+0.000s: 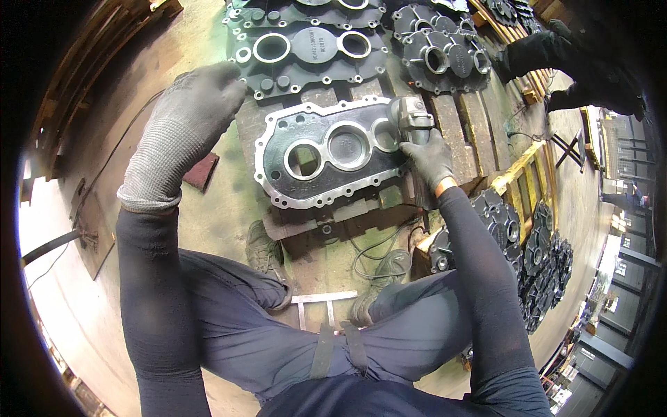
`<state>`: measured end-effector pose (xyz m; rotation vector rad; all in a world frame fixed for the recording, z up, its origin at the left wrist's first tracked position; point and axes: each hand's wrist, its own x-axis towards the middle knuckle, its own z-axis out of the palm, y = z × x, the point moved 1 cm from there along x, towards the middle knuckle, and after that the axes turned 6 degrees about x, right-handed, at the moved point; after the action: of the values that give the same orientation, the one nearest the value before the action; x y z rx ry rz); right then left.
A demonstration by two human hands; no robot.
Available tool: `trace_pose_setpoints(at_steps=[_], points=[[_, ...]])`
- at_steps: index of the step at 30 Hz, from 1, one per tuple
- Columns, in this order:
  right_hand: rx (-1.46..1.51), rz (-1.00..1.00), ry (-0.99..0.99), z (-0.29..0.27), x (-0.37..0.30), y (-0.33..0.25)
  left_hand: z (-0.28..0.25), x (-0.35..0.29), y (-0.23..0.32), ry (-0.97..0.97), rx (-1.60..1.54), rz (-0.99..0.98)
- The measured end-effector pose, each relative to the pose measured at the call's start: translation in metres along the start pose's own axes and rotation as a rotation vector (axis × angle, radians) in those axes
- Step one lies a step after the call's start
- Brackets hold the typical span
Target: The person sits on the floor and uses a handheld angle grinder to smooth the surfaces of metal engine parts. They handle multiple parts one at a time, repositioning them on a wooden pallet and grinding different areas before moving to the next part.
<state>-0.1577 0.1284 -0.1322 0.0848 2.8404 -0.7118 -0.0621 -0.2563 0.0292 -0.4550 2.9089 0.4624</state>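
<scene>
A black cast housing cover point(316, 184) with a bright machined rim and three round bores lies on wooden supports before me. My right hand point(431, 161), in a grey glove, is closed around a power tool with a silver head, which looks like an angle grinder point(415, 115). The tool's head rests at or just over the cover's right end, where it hides part of the rim. My left hand point(198, 108), also gloved, is raised to the left of the cover, apart from it. Its fingers are curled in, and anything inside them is hidden.
More black castings point(313, 47) lie beyond the cover, with others point(448, 59) at the far right and a stack point(535, 257) at right. A cable point(361, 267) loops on the floor near my feet. Another person's dark sleeve point(535, 55) shows at upper right. Wooden pallets point(76, 76) stand at left.
</scene>
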Motion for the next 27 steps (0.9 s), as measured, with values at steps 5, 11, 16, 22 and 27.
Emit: trace_pose_setpoints(at_steps=[5,11,16,22,27], points=[[0.026,-0.044,-0.010,0.009,0.003,-0.010,0.006,0.000,-0.007,0.107,0.023,0.093],[-0.004,-0.085,-0.071,0.020,-0.002,-0.028,0.003,-0.004,-0.010,0.116,0.050,0.119],[0.046,-0.144,-0.094,0.026,-0.017,-0.048,0.000,-0.005,-0.006,0.127,0.058,0.103],[0.050,-0.223,-0.160,0.034,-0.029,-0.067,-0.001,-0.006,-0.009,0.193,0.103,0.151],[-0.033,-0.279,-0.162,0.051,-0.029,-0.074,-0.007,-0.011,-0.007,0.156,0.045,0.101]])
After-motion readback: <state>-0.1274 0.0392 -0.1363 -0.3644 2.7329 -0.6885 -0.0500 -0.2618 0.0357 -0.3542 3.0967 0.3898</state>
